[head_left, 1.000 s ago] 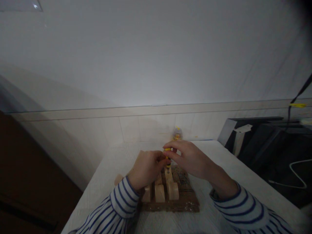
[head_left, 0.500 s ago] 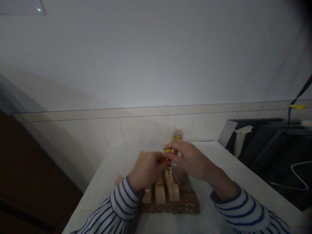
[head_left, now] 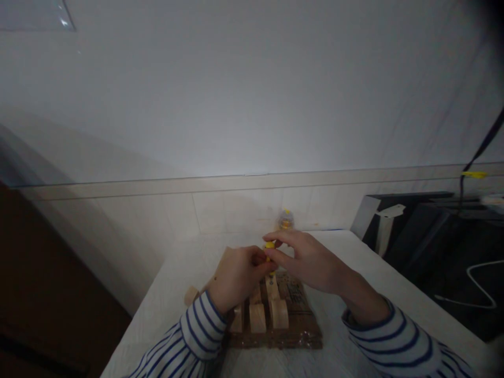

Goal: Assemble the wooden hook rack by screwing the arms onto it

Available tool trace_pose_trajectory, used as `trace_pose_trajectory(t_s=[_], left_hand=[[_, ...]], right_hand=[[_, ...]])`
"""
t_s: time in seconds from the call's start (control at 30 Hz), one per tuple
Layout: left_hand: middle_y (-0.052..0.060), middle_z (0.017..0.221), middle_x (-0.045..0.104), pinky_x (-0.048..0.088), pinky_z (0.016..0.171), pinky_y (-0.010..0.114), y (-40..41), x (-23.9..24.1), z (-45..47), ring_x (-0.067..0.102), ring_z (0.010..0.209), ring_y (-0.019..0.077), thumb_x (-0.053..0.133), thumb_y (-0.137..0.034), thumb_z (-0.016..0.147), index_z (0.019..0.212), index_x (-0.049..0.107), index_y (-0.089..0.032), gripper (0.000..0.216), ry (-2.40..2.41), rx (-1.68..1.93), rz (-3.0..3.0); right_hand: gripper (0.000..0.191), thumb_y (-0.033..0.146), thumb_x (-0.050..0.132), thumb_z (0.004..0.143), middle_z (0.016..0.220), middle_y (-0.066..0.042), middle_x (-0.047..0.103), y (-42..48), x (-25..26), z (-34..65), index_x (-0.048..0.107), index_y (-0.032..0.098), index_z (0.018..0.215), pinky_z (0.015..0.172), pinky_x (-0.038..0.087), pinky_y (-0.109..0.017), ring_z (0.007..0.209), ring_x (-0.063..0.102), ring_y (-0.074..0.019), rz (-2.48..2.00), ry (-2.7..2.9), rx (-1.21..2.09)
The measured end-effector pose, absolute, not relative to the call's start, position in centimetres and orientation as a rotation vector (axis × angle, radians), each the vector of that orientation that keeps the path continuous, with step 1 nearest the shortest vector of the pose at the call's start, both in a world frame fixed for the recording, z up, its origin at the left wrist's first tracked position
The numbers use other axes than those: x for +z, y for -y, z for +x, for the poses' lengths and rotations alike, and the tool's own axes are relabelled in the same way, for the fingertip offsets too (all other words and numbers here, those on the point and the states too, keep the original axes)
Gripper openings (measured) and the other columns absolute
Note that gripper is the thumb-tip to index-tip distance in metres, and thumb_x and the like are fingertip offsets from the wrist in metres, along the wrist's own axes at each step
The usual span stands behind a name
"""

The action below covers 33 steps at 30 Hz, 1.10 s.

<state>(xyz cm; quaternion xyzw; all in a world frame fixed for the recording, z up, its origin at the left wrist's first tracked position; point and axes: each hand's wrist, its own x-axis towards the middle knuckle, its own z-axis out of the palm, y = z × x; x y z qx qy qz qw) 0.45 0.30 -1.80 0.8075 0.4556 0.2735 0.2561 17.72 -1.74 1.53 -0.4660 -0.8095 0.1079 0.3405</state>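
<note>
One yellow piece stands between left fingers and right fingers.

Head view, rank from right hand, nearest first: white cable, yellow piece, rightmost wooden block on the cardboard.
1. Yellow piece: at the right hand's fingertips.
2. Wooden block: nearer the wearer, on the cardboard.
3. White cable: far right, beyond the table edge.

From the yellow piece, bare tabletop leaves passage toward ten o'clock; the left hand bars eight, wooden blocks six, a rounded container one.
</note>
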Motion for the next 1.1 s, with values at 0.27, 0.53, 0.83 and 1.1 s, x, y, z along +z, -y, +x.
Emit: trace_pose_trajectory(t_s=[0.27,0.53,0.83,1.1], left_hand=[[0.005,0.073,0.072,0.044,0.059,0.024,-0.38,-1.57,0.35,0.061,0.063,0.0169,0.054,-0.046,0.086,0.083,0.072,-0.015,0.035,-1.217,0.724,2.227],[0.004,0.074,0.072,0.043,0.061,0.024,-0.36,-1.50,0.34,0.061,0.066,0.0171,0.051,-0.043,0.088,0.084,0.072,-0.017,0.034,-1.213,0.692,2.274],[0.005,0.080,0.073,0.046,0.065,0.025,-0.51,-1.75,0.07,0.063,0.071,0.0183,0.049,-0.039,0.090,0.093,0.072,-0.018,0.031,-1.136,0.672,2.318],[0.006,0.086,0.074,0.047,0.067,0.026,-0.40,-1.67,0.04,0.065,0.077,0.0205,0.048,-0.037,0.091,0.100,0.071,-0.018,0.031,-1.079,0.687,2.328]], right_hand=[[0.025,0.017,0.052,0.087,0.105,-0.008,0.073,1.62,1.52,17.49,0.069,0.017,0.106,0.087,0.050,-0.037,0.097,0.066,-0.0211,-1.143,2.142,0.224],[0.021,0.020,0.055,0.088,0.100,-0.007,0.073,1.50,1.50,17.42,0.069,0.018,0.104,0.082,0.050,-0.036,0.092,0.066,-0.0205,-1.211,2.130,0.225],[0.016,0.025,0.057,0.089,0.089,-0.005,0.071,1.45,1.56,17.73,0.066,0.017,0.098,0.069,0.047,-0.031,0.079,0.064,-0.0179,-1.225,2.125,0.249],[0.013,0.029,0.058,0.088,0.082,-0.004,0.067,1.70,1.96,17.70,0.064,0.018,0.087,0.066,0.044,-0.029,0.076,0.061,-0.0174,-1.247,2.135,0.266]])
